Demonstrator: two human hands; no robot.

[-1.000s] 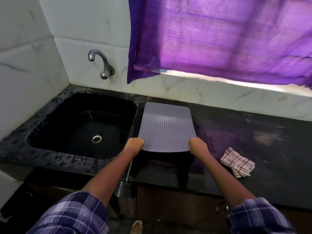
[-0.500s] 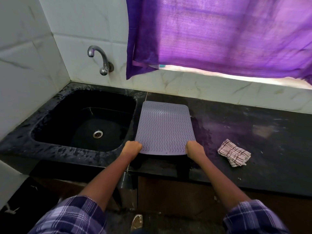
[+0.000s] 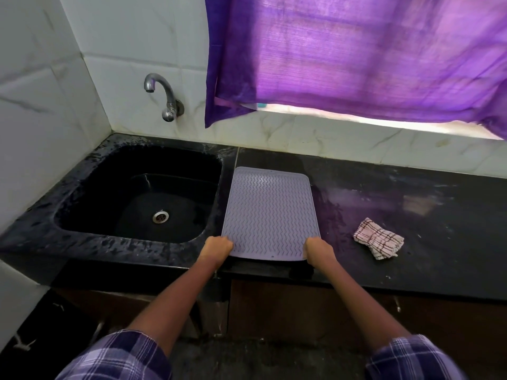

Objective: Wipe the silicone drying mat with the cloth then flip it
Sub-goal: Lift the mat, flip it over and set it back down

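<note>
1. Mat (image 3: 270, 212): lilac, zigzag-ribbed, lying flat on the dark surface (image 3: 411, 264), its long axis running away from the fingers and its near edge sitting between the two hands. Its left edge is lying just beside the sink (image 3: 82, 237).
2. Left hand (image 3: 218, 246): fingers are curling closed on the mat's near left corner. Right hand (image 3: 318, 249): fingers are clenching the near right corner. Neither hand is holding anything else.
3. Cloth (image 3: 378, 242): checked, crumpled, resting on the surface to the right of the right-hand fingers, apart from the mat and from both hands.
4. Step in hand, as judged: the two-corner hold is suiting a flip or a repositioning, not a wipe. Whether the wipe is done cannot be told; the mat is showing no clear streaks.
5. Doing it well, as advice: both corners are wanting an even, firm pinch, since silicone is floppy and is likely to sag or fold in the middle when raised.
6. Lifting the near edge up and carrying it away from the fingers, over the far edge, is looking the cleaner path; the tap (image 3: 164, 97) and curtain (image 3: 356, 58) are hanging beyond the far edge, so a low arc is advisable.
7. Risk: the surface beside the right-hand fingers is looking wet and smeared, so the turned face is likely picking up damp.
</note>
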